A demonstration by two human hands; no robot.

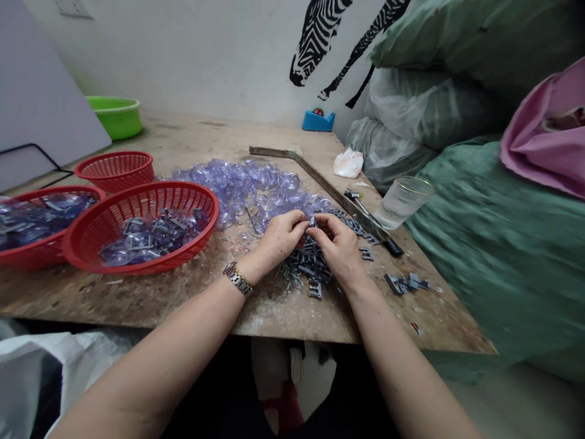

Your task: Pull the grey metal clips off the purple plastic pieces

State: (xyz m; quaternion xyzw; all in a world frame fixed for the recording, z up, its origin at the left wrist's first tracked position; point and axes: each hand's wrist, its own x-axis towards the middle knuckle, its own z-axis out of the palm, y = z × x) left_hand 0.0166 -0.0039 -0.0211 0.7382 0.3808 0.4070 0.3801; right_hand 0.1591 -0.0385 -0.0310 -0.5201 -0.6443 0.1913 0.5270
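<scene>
My left hand (282, 235) and my right hand (337, 244) meet over the worn table (192, 299), fingers pinched together on a small grey plastic clip (312, 222). Under them lies a heap of grey clips (307, 265). Just behind spreads a pile of clear bluish suction cups (249, 186). A metal watch (237, 279) is on my left wrist. Whether a suction cup is also between my fingers is hidden.
A big red basket (137, 256) holds joined clips and cups, with two more red baskets (114, 171) to its left. A bent metal bar (320, 183), a glass (402, 201), a green bowl (116, 116), a blue tape dispenser (318, 121) and stuffed green sacks (493, 256) stand around.
</scene>
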